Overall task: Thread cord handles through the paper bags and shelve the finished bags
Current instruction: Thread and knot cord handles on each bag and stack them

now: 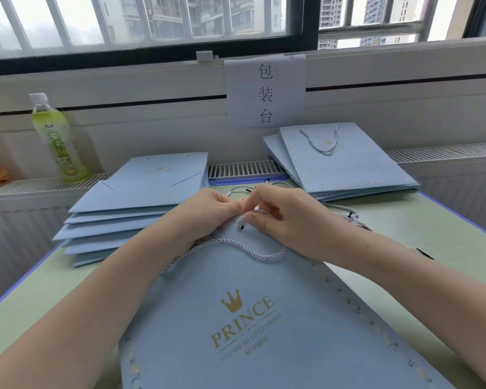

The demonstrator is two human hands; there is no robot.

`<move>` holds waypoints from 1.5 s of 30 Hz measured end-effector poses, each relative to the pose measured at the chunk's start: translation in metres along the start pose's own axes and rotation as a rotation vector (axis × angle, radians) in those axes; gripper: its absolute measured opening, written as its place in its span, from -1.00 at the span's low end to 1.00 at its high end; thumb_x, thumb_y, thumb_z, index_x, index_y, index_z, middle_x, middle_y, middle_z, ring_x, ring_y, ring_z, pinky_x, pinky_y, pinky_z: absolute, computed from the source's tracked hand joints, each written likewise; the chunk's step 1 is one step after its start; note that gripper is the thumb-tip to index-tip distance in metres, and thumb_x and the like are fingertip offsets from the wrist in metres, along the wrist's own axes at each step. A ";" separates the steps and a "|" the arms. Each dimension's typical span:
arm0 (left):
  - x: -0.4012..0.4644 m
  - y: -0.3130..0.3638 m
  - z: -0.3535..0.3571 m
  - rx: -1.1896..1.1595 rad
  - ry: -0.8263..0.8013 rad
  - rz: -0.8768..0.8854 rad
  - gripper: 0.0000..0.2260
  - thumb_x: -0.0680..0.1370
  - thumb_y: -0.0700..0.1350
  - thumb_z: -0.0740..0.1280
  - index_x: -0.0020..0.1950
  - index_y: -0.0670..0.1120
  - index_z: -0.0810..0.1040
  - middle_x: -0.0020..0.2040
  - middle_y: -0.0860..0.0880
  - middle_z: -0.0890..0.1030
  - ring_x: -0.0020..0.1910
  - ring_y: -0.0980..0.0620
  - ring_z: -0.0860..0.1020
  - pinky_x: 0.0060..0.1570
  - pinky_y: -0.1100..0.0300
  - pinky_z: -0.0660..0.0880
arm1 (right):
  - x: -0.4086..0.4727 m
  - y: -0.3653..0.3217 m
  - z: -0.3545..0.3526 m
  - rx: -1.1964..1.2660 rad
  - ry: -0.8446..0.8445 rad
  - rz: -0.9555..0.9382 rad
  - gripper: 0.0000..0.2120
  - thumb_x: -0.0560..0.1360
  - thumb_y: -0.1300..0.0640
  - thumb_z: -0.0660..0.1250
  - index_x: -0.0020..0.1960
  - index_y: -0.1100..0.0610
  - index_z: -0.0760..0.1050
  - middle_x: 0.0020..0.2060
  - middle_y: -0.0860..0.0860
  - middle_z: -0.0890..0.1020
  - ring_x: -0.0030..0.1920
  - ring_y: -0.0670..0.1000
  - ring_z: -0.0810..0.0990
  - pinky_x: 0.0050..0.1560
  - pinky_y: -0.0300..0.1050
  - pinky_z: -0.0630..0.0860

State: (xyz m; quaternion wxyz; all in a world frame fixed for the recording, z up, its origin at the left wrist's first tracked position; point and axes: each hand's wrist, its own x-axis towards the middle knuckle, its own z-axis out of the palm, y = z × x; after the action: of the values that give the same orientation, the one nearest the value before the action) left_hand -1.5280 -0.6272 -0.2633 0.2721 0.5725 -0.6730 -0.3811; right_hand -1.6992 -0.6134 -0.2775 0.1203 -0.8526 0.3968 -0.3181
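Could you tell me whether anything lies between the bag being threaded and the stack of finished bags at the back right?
Yes: loose cords lie on the table between the bag under both hands and the finished stack. Nothing taller blocks the way; lifting the bag clears them.

bag (264, 332): "PRINCE", crown logo | wall sign (265, 92): "包装台"

There is only 1 view, taken from the person's head and looking forward and down along both forearms. It sits close over the table (404, 220), so the nearest paper bag (264, 318) fills the lower middle of the picture. Farther off it faces the window (152, 23) and the sill below it. The wide lens bends straight lines at the edges, so the table's outer corners are probably less skewed than they look.
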 end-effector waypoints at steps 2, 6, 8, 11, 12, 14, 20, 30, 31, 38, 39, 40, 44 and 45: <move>0.000 -0.001 0.001 -0.058 -0.023 -0.003 -0.39 0.19 0.34 0.36 -0.19 -0.23 0.63 -0.26 -0.23 0.57 -0.31 -0.09 0.42 -0.34 0.14 0.33 | 0.000 -0.001 0.002 -0.023 -0.007 -0.013 -0.86 0.54 0.05 0.30 0.03 0.09 0.51 -0.37 -0.15 0.43 -0.33 -0.12 0.39 -0.29 -0.22 0.30; 0.003 -0.003 0.006 -0.068 -0.002 0.028 -0.68 0.55 0.02 0.32 -0.31 -0.17 0.59 -0.40 -0.11 0.53 -0.46 -0.01 0.38 -0.42 0.23 0.30 | -0.001 -0.004 0.004 -0.037 0.009 -0.067 -0.87 0.51 0.06 0.34 0.01 0.10 0.53 -0.40 -0.06 0.45 -0.35 -0.10 0.36 -0.29 -0.23 0.29; 0.002 -0.001 0.009 -0.070 0.003 0.047 -0.73 0.56 -0.06 0.30 -0.25 -0.20 0.59 -0.39 -0.12 0.50 -0.46 0.00 0.36 -0.45 0.25 0.28 | -0.003 -0.005 0.006 -0.064 0.042 -0.076 -0.90 0.50 0.05 0.36 -0.03 0.05 0.54 -0.42 -0.07 0.44 -0.36 -0.14 0.36 -0.30 -0.24 0.29; 0.002 -0.001 0.012 -0.108 0.018 0.055 -0.73 0.57 -0.11 0.28 -0.23 -0.25 0.58 -0.36 -0.14 0.53 -0.43 -0.01 0.41 -0.46 0.28 0.33 | -0.004 -0.009 0.007 -0.161 0.120 -0.055 -0.95 0.47 0.01 0.38 -0.09 -0.06 0.54 -0.44 -0.17 0.38 -0.36 -0.18 0.37 -0.31 -0.16 0.31; 0.003 0.000 0.013 -0.122 0.024 0.062 -0.72 0.57 -0.12 0.27 -0.20 -0.31 0.58 -0.34 -0.15 0.54 -0.39 -0.03 0.43 -0.43 0.27 0.35 | -0.004 -0.011 0.008 -0.171 0.136 -0.040 -0.96 0.46 0.01 0.38 -0.09 -0.06 0.54 -0.44 -0.19 0.37 -0.34 -0.15 0.36 -0.29 -0.15 0.31; 0.004 -0.001 0.014 -0.134 0.039 0.084 -0.73 0.57 -0.15 0.25 -0.13 -0.36 0.57 -0.32 -0.15 0.55 -0.34 -0.03 0.45 -0.39 0.24 0.35 | -0.004 -0.015 0.008 -0.174 0.152 -0.025 -0.95 0.46 0.02 0.38 -0.09 -0.04 0.56 -0.38 -0.18 0.40 -0.28 -0.09 0.36 -0.23 -0.14 0.36; 0.006 -0.002 0.011 -0.168 -0.019 0.005 -0.73 0.44 -0.05 0.37 -0.14 -0.29 0.57 -0.33 -0.19 0.52 -0.41 -0.03 0.39 -0.42 0.27 0.24 | -0.005 -0.021 0.008 -0.200 0.154 -0.034 -0.91 0.48 -0.02 0.36 -0.07 -0.02 0.56 -0.24 -0.14 0.46 -0.18 -0.02 0.44 -0.16 -0.06 0.45; 0.001 -0.001 0.005 -0.097 -0.053 0.078 -0.56 0.40 0.20 0.39 -0.15 -0.21 0.60 -0.26 -0.21 0.48 -0.35 -0.07 0.36 -0.34 0.11 0.27 | -0.001 -0.017 -0.003 0.244 0.085 0.014 -0.96 0.53 0.13 0.33 -0.06 0.10 0.49 -0.48 -0.08 0.49 -0.44 -0.10 0.40 -0.31 -0.16 0.37; 0.000 0.000 0.004 -0.085 -0.058 0.086 -0.58 0.41 0.21 0.37 -0.17 -0.18 0.60 -0.29 -0.19 0.46 -0.38 -0.06 0.32 -0.38 0.12 0.23 | 0.000 -0.019 -0.006 0.348 0.099 0.036 -0.98 0.53 0.16 0.32 -0.07 0.10 0.49 -0.51 -0.08 0.47 -0.45 -0.09 0.38 -0.32 -0.17 0.37; 0.001 0.005 0.002 0.207 0.230 0.292 -0.54 0.57 0.07 0.25 -0.44 -0.06 0.19 -0.56 0.08 0.13 -0.56 0.10 0.11 -0.54 0.27 0.06 | 0.005 -0.016 -0.024 0.950 0.300 0.246 -0.93 0.55 0.21 0.28 -0.08 0.13 0.54 -0.54 -0.14 0.37 -0.48 -0.14 0.31 -0.39 -0.32 0.28; 0.001 0.005 0.001 0.210 0.263 0.316 -0.53 0.58 0.06 0.25 -0.44 -0.06 0.16 -0.56 0.09 0.11 -0.57 0.09 0.11 -0.55 0.27 0.07 | 0.005 -0.015 -0.024 0.952 0.334 0.259 -0.92 0.55 0.20 0.27 -0.07 0.11 0.53 -0.53 -0.14 0.38 -0.48 -0.13 0.31 -0.39 -0.31 0.29; 0.001 0.005 -0.001 0.225 0.291 0.336 -0.53 0.59 0.05 0.25 -0.45 -0.06 0.15 -0.57 0.09 0.10 -0.57 0.08 0.12 -0.55 0.27 0.08 | 0.006 -0.014 -0.024 0.934 0.371 0.266 -0.92 0.57 0.20 0.25 -0.07 0.11 0.52 -0.53 -0.12 0.41 -0.47 -0.11 0.33 -0.38 -0.29 0.30; 0.000 0.004 -0.006 0.298 0.383 0.357 -0.52 0.59 0.07 0.23 -0.44 -0.08 0.15 -0.54 0.06 0.13 -0.53 0.06 0.14 -0.49 0.22 0.06 | 0.009 -0.008 -0.026 0.536 0.334 0.321 -0.89 0.58 0.09 0.22 -0.01 0.11 0.49 -0.28 -0.01 0.58 -0.38 -0.09 0.44 -0.23 -0.13 0.46; 0.000 0.004 -0.007 0.313 0.417 0.352 -0.52 0.59 0.08 0.23 -0.44 -0.08 0.15 -0.53 0.04 0.15 -0.51 0.05 0.14 -0.45 0.18 0.10 | 0.009 -0.006 -0.029 0.457 0.220 0.373 -0.83 0.57 0.01 0.23 0.03 0.10 0.49 -0.19 0.01 0.59 -0.32 -0.10 0.49 -0.16 -0.12 0.50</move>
State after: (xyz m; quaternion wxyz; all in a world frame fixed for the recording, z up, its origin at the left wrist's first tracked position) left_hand -1.5246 -0.6286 -0.2558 0.3745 0.5481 -0.7419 -0.0941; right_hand -1.7098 -0.6146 -0.2484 0.3215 -0.6763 0.4754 -0.4619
